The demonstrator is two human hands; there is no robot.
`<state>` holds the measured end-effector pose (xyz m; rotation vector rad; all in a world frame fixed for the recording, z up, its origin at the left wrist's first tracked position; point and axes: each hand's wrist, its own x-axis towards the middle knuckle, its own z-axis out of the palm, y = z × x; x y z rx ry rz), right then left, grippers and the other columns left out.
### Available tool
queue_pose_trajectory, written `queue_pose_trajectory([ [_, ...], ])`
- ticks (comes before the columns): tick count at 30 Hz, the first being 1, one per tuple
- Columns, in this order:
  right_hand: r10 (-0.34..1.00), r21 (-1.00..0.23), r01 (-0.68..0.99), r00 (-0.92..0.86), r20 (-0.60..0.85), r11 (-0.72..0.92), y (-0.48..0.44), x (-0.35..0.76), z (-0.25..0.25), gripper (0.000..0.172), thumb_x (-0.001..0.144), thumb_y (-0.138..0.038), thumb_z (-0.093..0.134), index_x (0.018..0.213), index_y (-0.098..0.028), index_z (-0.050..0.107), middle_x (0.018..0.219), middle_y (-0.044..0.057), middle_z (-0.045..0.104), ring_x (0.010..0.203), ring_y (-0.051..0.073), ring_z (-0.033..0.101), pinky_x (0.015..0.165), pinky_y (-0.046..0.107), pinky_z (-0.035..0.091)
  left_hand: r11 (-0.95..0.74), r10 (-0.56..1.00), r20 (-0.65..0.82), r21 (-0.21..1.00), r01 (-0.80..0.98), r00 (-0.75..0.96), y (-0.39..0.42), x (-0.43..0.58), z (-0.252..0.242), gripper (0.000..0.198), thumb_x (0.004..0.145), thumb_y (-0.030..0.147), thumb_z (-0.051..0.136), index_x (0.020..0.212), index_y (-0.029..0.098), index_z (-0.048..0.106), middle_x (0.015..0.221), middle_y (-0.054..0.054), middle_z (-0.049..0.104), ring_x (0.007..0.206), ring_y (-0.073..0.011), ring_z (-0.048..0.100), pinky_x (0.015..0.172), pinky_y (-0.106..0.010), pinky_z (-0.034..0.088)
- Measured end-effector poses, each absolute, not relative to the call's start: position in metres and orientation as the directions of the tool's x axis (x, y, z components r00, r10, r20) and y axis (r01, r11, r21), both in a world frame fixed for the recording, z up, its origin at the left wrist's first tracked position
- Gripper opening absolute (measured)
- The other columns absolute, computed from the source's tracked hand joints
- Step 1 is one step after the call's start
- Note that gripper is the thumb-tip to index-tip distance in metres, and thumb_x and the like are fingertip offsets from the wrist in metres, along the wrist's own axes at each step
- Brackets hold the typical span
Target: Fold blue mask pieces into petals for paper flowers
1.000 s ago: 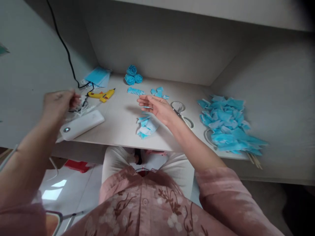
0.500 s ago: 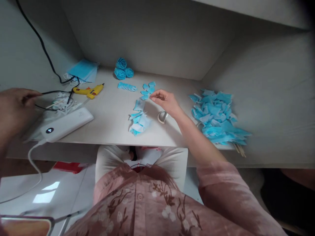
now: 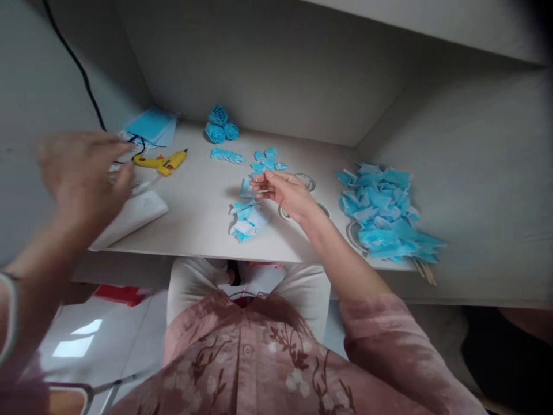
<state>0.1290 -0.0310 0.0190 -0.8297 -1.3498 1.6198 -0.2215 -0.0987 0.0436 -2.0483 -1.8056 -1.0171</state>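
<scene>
My right hand [image 3: 286,193] hovers over the middle of the white table [image 3: 203,196], its fingers pinched on a small blue fabric piece [image 3: 246,187]. Just below it lies a small heap of cut blue and white fabric pieces [image 3: 246,220]. My left hand [image 3: 84,173] is raised at the left and blurred by motion, above a white power bank [image 3: 132,216] and near a black cord [image 3: 73,57]. A yellow glue gun [image 3: 162,162] lies just beyond it.
Three blue fabric roses [image 3: 220,124] sit at the back wall, with a folded blue strip [image 3: 227,155] and loose blue bits [image 3: 265,158] in front. A big pile of blue pieces [image 3: 384,210] lies at the right over wooden sticks. Scissors [image 3: 305,183] lie under my right hand. Blue masks [image 3: 149,124] are stacked back left.
My left hand has risen from the cord at the far left to above the power bank. My right hand has pulled back slightly and now pinches a blue piece.
</scene>
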Motion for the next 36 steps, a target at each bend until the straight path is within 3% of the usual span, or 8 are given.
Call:
queue_pose_trajectory([
  [2,0.889,-0.975,-0.202,-0.458,0.012,-0.091,-0.037,0.122,0.022,0.038,0.087,-0.058,0.073,0.095,-0.021,0.08,0.112,0.008,0.081,0.1,0.017,0.075,0.087,0.03,0.061,-0.32,0.716,0.688,0.165,0.933,0.123,-0.095,-0.183,0.048,0.041,0.1,0.047,0.053,0.112,0.016,0.077,0.119,-0.012,0.078,0.116,-0.03,0.068,0.113,-0.053,0.038],
  [4,0.871,-0.967,-0.221,-0.491,0.0,-0.124,-0.044,0.115,0.026,0.041,0.09,-0.06,0.069,0.099,-0.021,0.08,0.118,0.008,0.08,0.106,0.019,0.074,0.089,0.031,0.062,-0.493,0.642,0.724,0.138,0.859,0.252,-0.092,-0.15,0.048,0.034,0.098,0.047,0.058,0.102,0.02,0.079,0.105,-0.008,0.081,0.102,-0.0271,0.072,0.102,-0.046,0.046],
  [8,0.852,-0.957,-0.229,-0.522,-0.032,-0.176,-0.055,0.11,0.031,0.049,0.093,-0.065,0.062,0.102,-0.021,0.08,0.12,0.009,0.08,0.114,0.021,0.073,0.094,0.035,0.063,-0.605,0.619,0.706,0.149,0.782,0.344,-0.084,-0.107,0.039,0.027,0.099,0.044,0.058,0.1,0.026,0.077,0.099,-0.005,0.08,0.099,-0.0245,0.071,0.098,-0.042,0.044],
  [17,0.861,-0.953,-0.221,-0.504,-0.07,-0.207,-0.059,0.112,0.029,0.052,0.094,-0.067,0.06,0.099,-0.019,0.079,0.109,0.011,0.081,0.11,0.022,0.074,0.095,0.037,0.063,-0.577,0.663,0.673,0.179,0.797,0.329,-0.078,-0.097,0.037,0.021,0.097,0.036,0.058,0.089,0.027,0.074,0.094,-0.005,0.077,0.098,-0.0251,0.068,0.099,-0.045,0.041],
  [23,0.852,-0.988,-0.12,-0.523,-0.019,-0.096,-0.062,0.11,0.027,0.05,0.085,-0.067,0.071,0.098,-0.02,0.082,0.117,0.011,0.08,0.111,0.023,0.073,0.092,0.036,0.062,-0.559,0.736,0.583,0.236,0.795,0.344,-0.081,-0.098,0.036,0.02,0.094,0.031,0.056,0.085,0.025,0.073,0.09,-0.005,0.077,0.095,-0.0254,0.067,0.102,-0.044,0.04],
  [28,0.901,-0.999,-0.038,-0.434,0.027,0.011,-0.062,0.116,0.025,0.048,0.081,-0.066,0.075,0.1,-0.022,0.083,0.122,0.011,0.079,0.111,0.023,0.071,0.089,0.035,0.06,-0.335,0.846,0.523,0.38,0.862,0.098,-0.081,-0.155,0.049,0.021,0.09,0.033,0.058,0.088,0.018,0.073,0.093,-0.005,0.076,0.091,-0.0202,0.065,0.095,-0.035,0.043],
  [32,0.917,-0.999,-0.037,-0.399,0.033,0.02,-0.056,0.125,0.021,0.047,0.081,-0.066,0.076,0.098,-0.023,0.083,0.117,0.011,0.079,0.107,0.022,0.072,0.086,0.036,0.059,0.123,0.881,0.291,0.62,0.775,-0.373,-0.084,-0.228,0.06,0.033,0.09,0.034,0.059,0.112,0.013,0.073,0.099,-0.002,0.073,0.083,-0.0121,0.056,0.075,-0.022,0.041],
  [36,0.893,-0.997,0.025,-0.446,0.054,0.073,-0.046,0.115,0.021,0.039,0.086,-0.058,0.073,0.099,-0.023,0.083,0.118,0.009,0.079,0.106,0.022,0.071,0.086,0.036,0.059,0.272,0.864,0.145,0.672,0.689,-0.483,-0.089,-0.273,0.052,0.029,0.093,0.028,0.052,0.107,0.012,0.072,0.084,0.001,0.064,0.074,-0.0099,0.05,0.068,-0.021,0.038],
])
